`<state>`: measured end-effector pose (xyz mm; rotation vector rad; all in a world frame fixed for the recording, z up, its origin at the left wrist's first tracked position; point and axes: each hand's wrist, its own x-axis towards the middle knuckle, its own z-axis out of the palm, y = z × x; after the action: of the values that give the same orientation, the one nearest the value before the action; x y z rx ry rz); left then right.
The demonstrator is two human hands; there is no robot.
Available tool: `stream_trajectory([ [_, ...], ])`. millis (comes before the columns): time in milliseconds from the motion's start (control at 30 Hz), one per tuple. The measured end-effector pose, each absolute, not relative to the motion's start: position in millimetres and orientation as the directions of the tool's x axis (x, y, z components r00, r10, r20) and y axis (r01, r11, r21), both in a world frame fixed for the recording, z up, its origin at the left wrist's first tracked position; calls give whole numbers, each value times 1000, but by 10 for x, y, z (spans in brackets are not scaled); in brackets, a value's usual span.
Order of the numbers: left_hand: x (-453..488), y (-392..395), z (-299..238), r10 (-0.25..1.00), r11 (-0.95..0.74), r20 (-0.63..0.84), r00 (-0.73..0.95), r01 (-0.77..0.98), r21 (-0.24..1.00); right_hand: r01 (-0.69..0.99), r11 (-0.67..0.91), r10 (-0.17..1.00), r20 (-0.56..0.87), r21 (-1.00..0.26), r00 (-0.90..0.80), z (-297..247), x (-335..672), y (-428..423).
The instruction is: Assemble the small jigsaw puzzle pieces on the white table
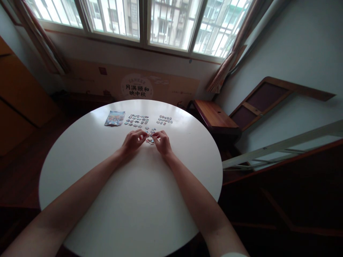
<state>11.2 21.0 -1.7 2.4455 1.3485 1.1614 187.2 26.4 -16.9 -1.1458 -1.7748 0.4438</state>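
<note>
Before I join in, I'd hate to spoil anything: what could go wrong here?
The left hand and right hand are close to the small pile of puzzle pieces; a knuckle might scatter it. The rows of pieces look loose on the table, so a bump could mix them.

Left hand point(134, 139) and right hand point(162, 141) curl close together.

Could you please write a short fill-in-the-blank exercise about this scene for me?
1. The round table is coloured ____.
2. The left hand and right hand are at small puzzle ____.
3. Of the two hands, the picture lies nearer the ____ one.
4. At each end of the window hangs a ____.

Missing words: white; pieces; left; curtain.
</note>
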Motion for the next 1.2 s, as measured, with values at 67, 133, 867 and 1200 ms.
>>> stream_trajectory([
  [67, 112, 210, -15, 766, -595, 564, 309, 674, 439, 508, 494, 851, 511, -706, -118, -168, 1873, 263],
  [133, 113, 208, -14, 767, -593, 564, 307, 674, 440, 509, 494, 852, 510, -705, -119, -168, 1873, 262],
  [867, 117, 208, -28, 783, -580, 549, 293, 665, 471, 483, 509, 846, 519, -713, -125, -201, 1875, 290],
  [1200, 115, 195, -25, 785, -576, 541, 301, 676, 460, 485, 504, 845, 523, -715, -106, -225, 1873, 305],
])
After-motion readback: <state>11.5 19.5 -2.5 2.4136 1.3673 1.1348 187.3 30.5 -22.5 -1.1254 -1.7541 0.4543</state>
